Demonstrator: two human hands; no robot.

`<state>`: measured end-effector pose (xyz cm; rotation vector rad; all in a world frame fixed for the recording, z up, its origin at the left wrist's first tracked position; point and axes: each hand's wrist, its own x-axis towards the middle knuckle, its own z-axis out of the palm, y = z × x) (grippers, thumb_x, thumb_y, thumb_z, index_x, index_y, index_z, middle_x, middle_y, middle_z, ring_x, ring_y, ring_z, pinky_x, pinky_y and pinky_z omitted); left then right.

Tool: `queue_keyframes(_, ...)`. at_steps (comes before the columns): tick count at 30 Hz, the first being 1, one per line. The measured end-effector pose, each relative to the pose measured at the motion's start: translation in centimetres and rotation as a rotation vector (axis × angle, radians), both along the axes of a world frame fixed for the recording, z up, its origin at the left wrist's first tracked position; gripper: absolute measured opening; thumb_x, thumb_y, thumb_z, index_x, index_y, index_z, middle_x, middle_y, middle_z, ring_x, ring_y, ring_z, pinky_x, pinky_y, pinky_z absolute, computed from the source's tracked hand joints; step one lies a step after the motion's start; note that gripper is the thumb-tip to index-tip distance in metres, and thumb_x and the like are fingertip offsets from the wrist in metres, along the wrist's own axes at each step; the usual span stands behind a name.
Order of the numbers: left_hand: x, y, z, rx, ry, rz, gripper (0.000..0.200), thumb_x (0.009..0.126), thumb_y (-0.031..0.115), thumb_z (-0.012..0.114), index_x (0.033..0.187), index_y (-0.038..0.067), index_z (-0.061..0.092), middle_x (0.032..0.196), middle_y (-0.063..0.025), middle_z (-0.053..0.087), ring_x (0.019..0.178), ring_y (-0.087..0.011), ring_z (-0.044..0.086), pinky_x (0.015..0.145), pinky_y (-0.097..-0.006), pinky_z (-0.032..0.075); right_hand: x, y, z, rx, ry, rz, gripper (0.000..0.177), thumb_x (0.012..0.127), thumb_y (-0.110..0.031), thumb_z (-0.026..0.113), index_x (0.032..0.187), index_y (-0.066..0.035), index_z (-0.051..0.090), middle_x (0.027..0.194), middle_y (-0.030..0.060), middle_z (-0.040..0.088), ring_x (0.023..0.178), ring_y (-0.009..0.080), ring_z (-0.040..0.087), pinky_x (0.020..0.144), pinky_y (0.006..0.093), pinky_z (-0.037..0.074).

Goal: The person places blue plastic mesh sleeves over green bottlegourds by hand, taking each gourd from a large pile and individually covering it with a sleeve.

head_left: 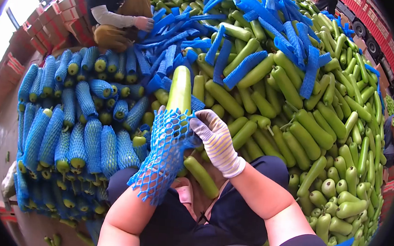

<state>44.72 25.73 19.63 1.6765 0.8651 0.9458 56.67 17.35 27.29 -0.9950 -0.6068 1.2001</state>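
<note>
A blue foam net sleeve (154, 168) is stretched over my left hand (167, 141) and forearm. That hand is closed round the lower end of a long pale green gourd (181, 87), which points away from me. Its fingers are partly hidden by the netting. My right hand (216, 140), in a striped glove, pinches the net's edge at the right side of the gourd. Another green gourd (202, 176) lies across near my lap, below my hands.
Netted gourds (93, 147) are stacked at my left. Bare gourds (302, 136) heap up on the right, with flat blue net sleeves (300, 43) strewn on top. Another person (117, 15) crouches at the back left near cardboard boxes (59, 26). A red truck (375, 30) stands back right.
</note>
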Motion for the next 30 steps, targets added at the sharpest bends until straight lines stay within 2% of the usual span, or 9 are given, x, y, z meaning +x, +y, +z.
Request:
queue_keyframes(1,-0.2,-0.1,0.5,0.315,0.247,0.069,0.038,0.072,0.021,0.074,0.101,0.0,0.061,0.101,-0.0188,0.064,0.098,-0.038,0.061,0.102,-0.0465,0.04,0.3,0.0,0.6,-0.08,0.024,0.044,0.016,0.092,-0.014,0.065,0.099,-0.001,0.059,0.085,-0.0015,0.061,0.079,0.0039,0.054,0.072,0.021,0.046)
queue_keyframes(4,0.7,0.4,1.3,0.126,0.233,-0.053,0.034,0.075,0.019,0.072,0.1,0.0,0.06,0.095,-0.0183,0.066,0.096,-0.0369,0.062,0.096,-0.0436,0.044,0.4,1.3,-1.3,0.064,-0.1,0.129,0.022,0.088,-0.017,0.069,0.101,0.0,0.064,0.088,0.0004,0.066,0.076,0.0054,0.058,0.071,0.0235,0.049)
queue_keyframes(5,0.8,-0.8,3.2,-0.266,-0.001,-0.08,0.026,0.078,0.014,0.069,0.098,0.0,0.06,0.094,-0.0146,0.066,0.095,-0.0336,0.062,0.093,-0.041,0.046,1.0,1.5,-1.2,0.058,-0.096,0.119,0.022,0.088,-0.017,0.069,0.101,0.0,0.064,0.088,0.0004,0.066,0.076,0.0054,0.058,0.071,0.0235,0.049)
queue_keyframes(8,2.7,-3.0,10.7,-0.193,0.374,-0.237,0.032,0.081,0.012,0.069,0.109,0.0,0.059,0.107,-0.0145,0.065,0.103,-0.0275,0.062,0.094,-0.0371,0.048,3.7,2.5,-1.5,0.048,-0.285,0.144,0.021,0.088,-0.019,0.069,0.098,0.0,0.067,0.084,-0.0018,0.066,0.076,0.004,0.057,0.072,0.0217,0.046)
queue_keyframes(18,-1.1,-5.7,6.3,-1.157,-0.604,-0.366,0.056,0.088,0.022,0.066,0.135,0.002,0.044,0.135,-0.0146,0.051,0.121,-0.0283,0.053,0.104,-0.0442,0.044,10.5,2.3,-3.7,-0.024,-0.459,-0.254,0.017,0.084,-0.017,0.072,0.088,-0.001,0.068,0.072,-0.0006,0.062,0.065,0.0047,0.051,0.063,0.0234,0.045)
queue_keyframes(23,-0.8,-6.9,9.1,-1.112,-0.614,-0.344,0.053,0.09,0.022,0.063,0.135,0.003,0.044,0.132,-0.0127,0.054,0.12,-0.0287,0.054,0.1,-0.0462,0.045,12.7,1.4,-2.8,-0.072,-0.617,-0.485,0.02,0.085,-0.022,0.071,0.086,-0.002,0.068,0.066,-0.0022,0.059,0.062,0.0054,0.048,0.061,0.0232,0.044)
queue_keyframes(25,-0.7,-6.8,9.6,-1.099,-0.554,-0.319,0.053,0.089,0.023,0.064,0.135,0.003,0.044,0.13,-0.0125,0.055,0.118,-0.0261,0.055,0.096,-0.0433,0.047,13.5,1.6,-3.2,-0.064,-0.581,-0.44,0.03,0.084,-0.026,0.073,0.096,0.0,0.066,0.08,0.0019,0.061,0.07,0.0079,0.052,0.066,0.0241,0.045)
queue_keyframes(27,-0.2,-6.9,9.6,-0.937,-0.533,-0.352,0.054,0.089,0.022,0.066,0.134,0.003,0.045,0.126,-0.0089,0.057,0.112,-0.0196,0.057,0.095,-0.0359,0.047,12.9,1.9,-4.5,0.071,-0.803,-0.756,0.05,0.083,-0.032,0.075,0.115,0.002,0.057,0.102,0.0081,0.06,0.085,0.0124,0.056,0.076,0.0269,0.048)
queue_keyframes(30,-0.2,-6.9,8.4,-0.615,-0.285,-0.255,0.061,0.087,0.012,0.068,0.139,0.002,0.038,0.129,-0.0068,0.052,0.114,-0.0146,0.052,0.099,-0.0315,0.042,9.0,1.4,-2.3,0.196,0.074,-0.264,0.063,0.084,-0.036,0.073,0.128,0.0,0.047,0.115,0.0085,0.058,0.101,0.0196,0.059,0.093,0.0341,0.048)
